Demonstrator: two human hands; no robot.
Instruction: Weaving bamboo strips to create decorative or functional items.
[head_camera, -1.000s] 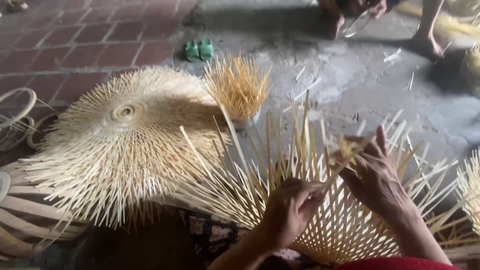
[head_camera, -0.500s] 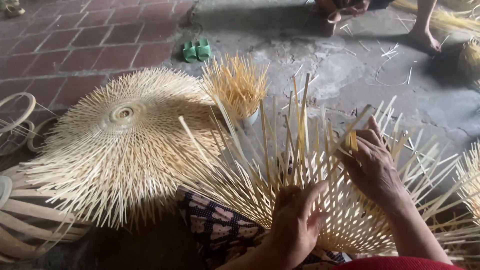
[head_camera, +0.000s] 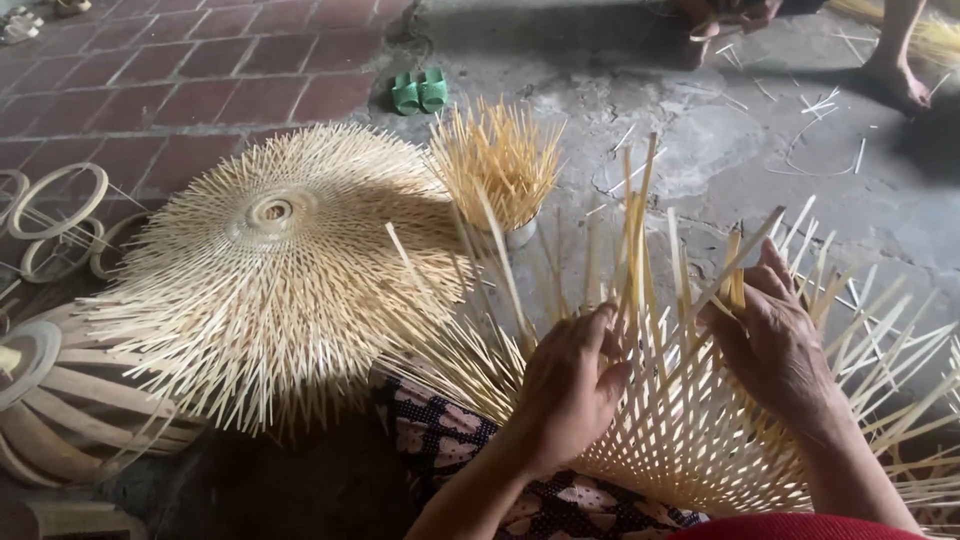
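Bamboo weave (head_camera: 690, 440), half-finished, lies across the person's lap over patterned cloth (head_camera: 440, 440), with loose slat ends fanning up and out toward the concrete floor (head_camera: 760, 150).

Head view, the only 1: left hand (head_camera: 570, 390) rests on the weave near its middle, fingers curled narrow around a few upright slats, thumb side pressing them together. Right hand (head_camera: 775, 345) sits just right of it, fingers pinched narrow on 1 thin slat (head_camera: 735, 275) that rises tilted above the fan. Both hands touch the weave; they are near each other, not touching.

Handling, as a judgement: the piece looks light and springy, slats stiff along their length but thin enough to snap or split if bent sharply. Free ends are pointed and would snag. Best hold seems to be low, at the tight woven part by the lap, not at the loose tips.

Around it: 1 finished round bamboo disc (head_camera: 270, 270) with a ringed centre lies left of the lap, close by. Behind it, a small pot stuffed with spare slats (head_camera: 497, 160) stands upright. Bamboo hoops (head_camera: 58, 200) lie on the red brick at far left; a curved basket frame (head_camera: 60, 420) sits at bottom left. Green sandals (head_camera: 420, 90) are well apart, up top. Another person's bare foot (head_camera: 900, 80) shows at top right.
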